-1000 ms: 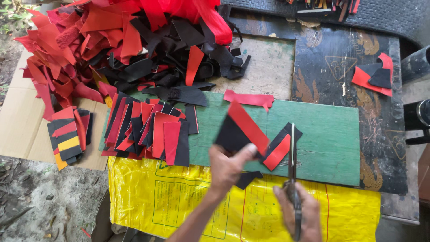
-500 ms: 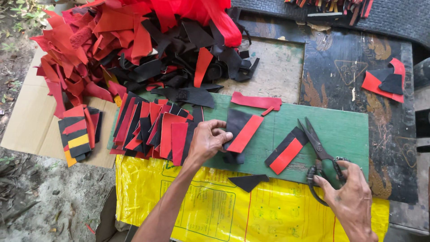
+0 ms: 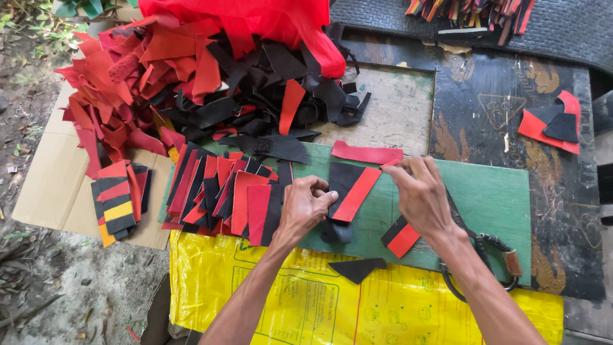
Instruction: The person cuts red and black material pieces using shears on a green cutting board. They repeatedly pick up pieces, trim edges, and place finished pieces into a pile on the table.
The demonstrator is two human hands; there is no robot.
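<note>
Hands (image 3: 306,207) at red-black piece (image 3: 350,191) edges

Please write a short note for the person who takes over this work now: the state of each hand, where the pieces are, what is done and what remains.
Left hand: fingers curled on the lower edge of the black and red piece on the green board.
Right hand: empty, fingertips near that piece's top end.
Scissors: lying on the board under the right wrist.
Done: fanned row of cut pieces left of the hands; another black and red piece lies below the right hand.
Left: big pile of scraps behind.
</note>
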